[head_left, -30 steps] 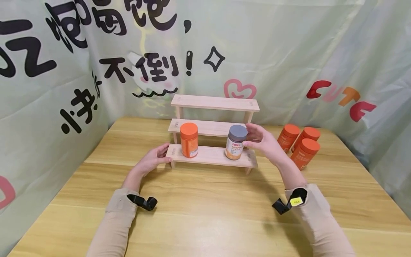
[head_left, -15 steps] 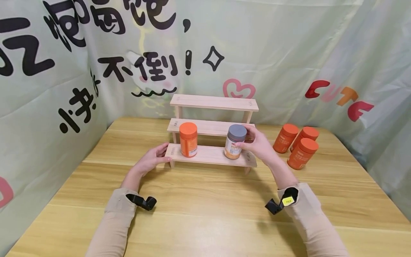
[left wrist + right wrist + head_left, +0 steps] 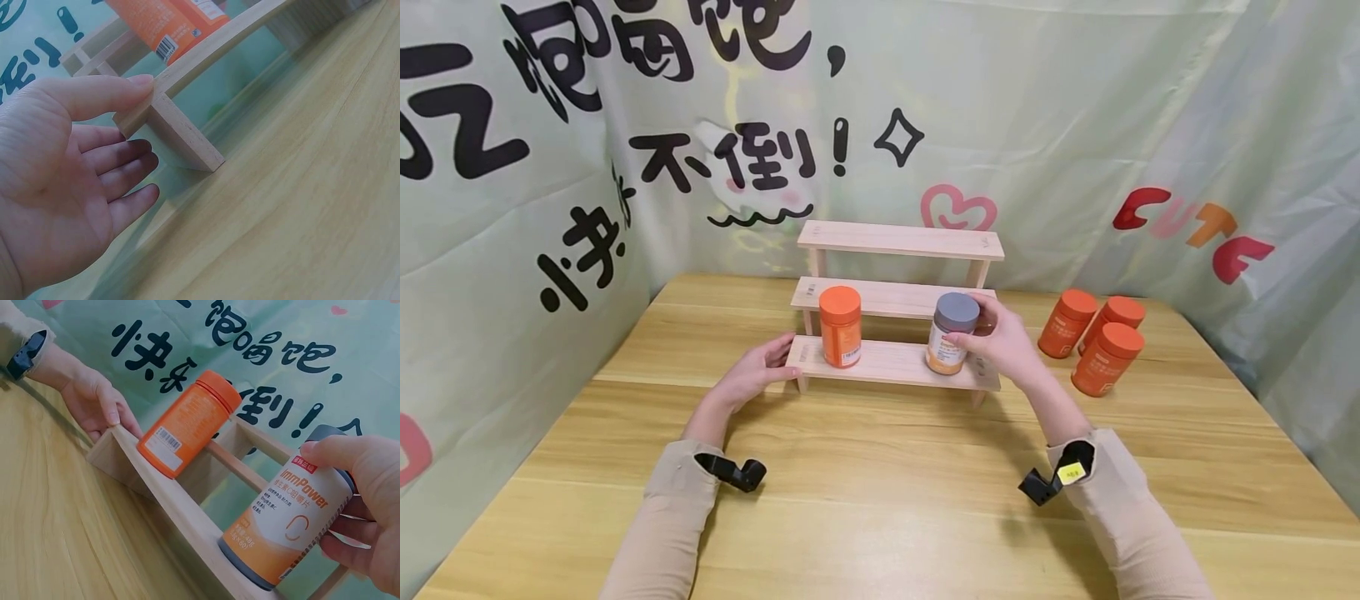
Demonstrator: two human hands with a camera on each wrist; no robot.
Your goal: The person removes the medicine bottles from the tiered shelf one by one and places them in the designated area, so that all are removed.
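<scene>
A pale wooden three-step display shelf (image 3: 887,364) stands on the table. My left hand (image 3: 758,371) grips the left end of its lowest step, with the thumb on the edge and the index finger at the step's end in the left wrist view; the other fingers curve loosely below. An orange pill bottle (image 3: 841,329) stands upright on the left part of that step. On the right part is a grey-capped supplement bottle (image 3: 290,512) with a white and orange label. My right hand (image 3: 1003,337) holds it from the right, thumb across the front near the cap, fingers behind.
Three orange bottles (image 3: 1105,358) stand grouped on the table (image 3: 865,500) to the right of the shelf. The shelf's middle step (image 3: 895,298) and top step (image 3: 901,239) rise behind. A printed cloth (image 3: 1060,125) hangs around the table's back and sides.
My right hand has moved left and closed round the grey-capped bottle, its thumb now lying across the label. My left hand stays at the shelf's end.
</scene>
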